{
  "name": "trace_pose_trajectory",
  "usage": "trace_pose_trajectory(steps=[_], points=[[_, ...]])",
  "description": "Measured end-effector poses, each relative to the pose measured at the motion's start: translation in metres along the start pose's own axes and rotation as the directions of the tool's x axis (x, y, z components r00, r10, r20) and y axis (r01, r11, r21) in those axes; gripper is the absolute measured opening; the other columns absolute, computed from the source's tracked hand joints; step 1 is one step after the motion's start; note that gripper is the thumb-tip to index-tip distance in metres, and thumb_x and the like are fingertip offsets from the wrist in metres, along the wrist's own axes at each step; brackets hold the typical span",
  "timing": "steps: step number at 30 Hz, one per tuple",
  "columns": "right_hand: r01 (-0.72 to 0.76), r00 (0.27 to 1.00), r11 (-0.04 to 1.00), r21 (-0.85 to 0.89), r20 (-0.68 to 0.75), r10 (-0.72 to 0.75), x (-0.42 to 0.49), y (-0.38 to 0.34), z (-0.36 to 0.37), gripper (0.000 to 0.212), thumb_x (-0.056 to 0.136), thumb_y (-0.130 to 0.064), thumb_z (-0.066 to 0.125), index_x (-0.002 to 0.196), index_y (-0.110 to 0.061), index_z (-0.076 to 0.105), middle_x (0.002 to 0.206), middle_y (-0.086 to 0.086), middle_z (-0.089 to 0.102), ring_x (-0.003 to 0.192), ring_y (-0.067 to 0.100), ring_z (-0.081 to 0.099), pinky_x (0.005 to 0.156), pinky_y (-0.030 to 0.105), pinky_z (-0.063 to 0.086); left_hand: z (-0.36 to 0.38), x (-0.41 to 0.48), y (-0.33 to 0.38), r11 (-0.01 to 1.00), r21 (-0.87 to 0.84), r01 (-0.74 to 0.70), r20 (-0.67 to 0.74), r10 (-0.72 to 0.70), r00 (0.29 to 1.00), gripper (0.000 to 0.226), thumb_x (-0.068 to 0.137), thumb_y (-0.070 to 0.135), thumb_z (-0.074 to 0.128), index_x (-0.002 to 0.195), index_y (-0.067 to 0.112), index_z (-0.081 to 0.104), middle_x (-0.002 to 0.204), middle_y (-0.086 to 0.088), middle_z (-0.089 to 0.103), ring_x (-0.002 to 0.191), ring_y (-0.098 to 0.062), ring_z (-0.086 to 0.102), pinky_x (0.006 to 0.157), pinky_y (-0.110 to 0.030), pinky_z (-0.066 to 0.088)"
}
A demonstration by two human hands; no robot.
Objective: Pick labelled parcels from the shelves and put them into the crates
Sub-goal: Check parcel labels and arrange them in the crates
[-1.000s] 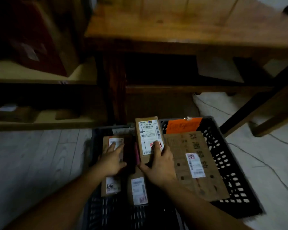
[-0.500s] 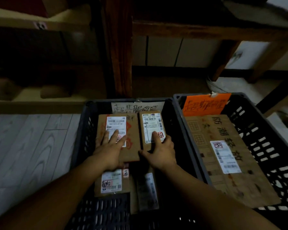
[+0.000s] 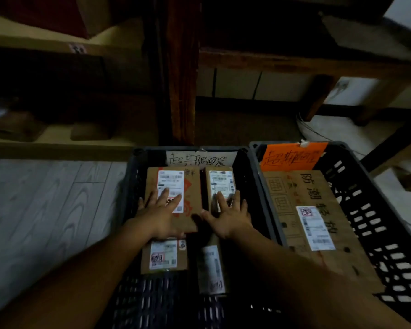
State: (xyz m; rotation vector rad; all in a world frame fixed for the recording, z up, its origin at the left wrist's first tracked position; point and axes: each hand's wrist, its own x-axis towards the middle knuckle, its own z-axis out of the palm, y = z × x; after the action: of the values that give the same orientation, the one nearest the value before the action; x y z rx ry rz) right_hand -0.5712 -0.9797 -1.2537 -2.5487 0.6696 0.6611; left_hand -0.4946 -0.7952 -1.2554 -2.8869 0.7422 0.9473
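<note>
Black L crate (image 3: pixel 131 186): slotted plastic, on the floor, 4 parcels inside, 2 far + 2 near
White sign (image 3: pixel 199 159): handwritten, on the far wall of L crate
Wide parcel (image 3: pixel 171 184): brown cardboard, far-left in L crate, lies flat, white label up, orange print beside the label
L hand (image 3: pixel 163 217): palm down on wide parcel, fingers (image 3: pixel 164 194) straight + spread wide, tips on the label, gripping nothing
Narrow parcel (image 3: pixel 221 181): far-right in the same crate, just beside wide parcel w/ a thin dark gap betw them, label up
R hand (image 3: pixel 230 217): flat on the near end of narrow parcel, fingers fanned + straight, thumb out twd the gap, nothing pinched
Near-left parcel (image 3: pixel 164 255): cardboard, label w/ red stamp, far edge hidden by wide parcel + L wrist
Near-right parcel (image 3: pixel 210 269): slim, label up, text too blurred to read, lies lengthwise below R wrist
R crate (image 3: pixel 365 210): black, same type, right beside L crate, rims touching
Orange sign (image 3: pixel 292 156): handwritten, on far wall of R crate
Big carton (image 3: pixel 318 198): flat, fills most of R crate, black printed characters, white label near its middle
Shelf post (image 3: pixel 182 79): dark wood upright behind the crates
Low shelf (image 3: pixel 57 148): at left, dim, brown shapes on it, can't tell what
Floor (image 3: pixel 45 198): grey wood-look planks left of L crate
</note>
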Motion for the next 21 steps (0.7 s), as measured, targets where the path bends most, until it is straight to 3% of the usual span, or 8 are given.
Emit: trace_pose_trajectory(steps=[9, 14, 21], points=[[0.078, 0.989, 0.989, -0.121, 0.132, -0.062, -0.143, -0.076, -0.153, 0.086, 0.089, -0.075, 0.028, 0.156, -0.027, 0.002, 0.162, 0.011, -0.013, 0.149, 0.032, -0.012, 0.119, 0.050, 0.002, -0.164, -0.158, -0.008, 0.972, -0.223, 0.068, 0.004, -0.069, 0.998, 0.097, 0.078, 0.065, 0.057, 0.149, 0.038, -0.004, 0.158, -0.001, -0.015, 0.145, -0.026, -0.016, 0.116, -0.051, 0.000], [0.164, 0.986, 0.970, -0.179, 0.072, -0.153, -0.224, -0.162, -0.251, 0.084, 0.091, -0.073, 0.028, 0.156, -0.026, 0.007, 0.163, 0.012, -0.005, 0.149, 0.032, -0.004, 0.119, 0.048, 0.005, -0.278, -0.264, -0.038, 0.953, -0.279, 0.116, -0.078, -0.142, 0.987, 0.089, 0.082, 0.061, 0.054, 0.150, 0.038, 0.001, 0.159, 0.000, -0.012, 0.146, -0.023, -0.013, 0.117, -0.051, 0.004], [0.305, 0.951, 0.943, -0.134, 0.001, -0.308, -0.341, -0.306, -0.362, 0.082, 0.090, -0.074, 0.030, 0.155, -0.028, 0.011, 0.163, 0.008, 0.002, 0.149, 0.032, -0.001, 0.119, 0.048, 0.007, -0.414, -0.419, -0.116, 0.929, -0.343, 0.141, -0.156, -0.204, 0.966, 0.089, 0.083, 0.058, 0.055, 0.150, 0.036, 0.001, 0.159, -0.001, -0.010, 0.146, -0.024, -0.012, 0.118, -0.047, 0.007]])
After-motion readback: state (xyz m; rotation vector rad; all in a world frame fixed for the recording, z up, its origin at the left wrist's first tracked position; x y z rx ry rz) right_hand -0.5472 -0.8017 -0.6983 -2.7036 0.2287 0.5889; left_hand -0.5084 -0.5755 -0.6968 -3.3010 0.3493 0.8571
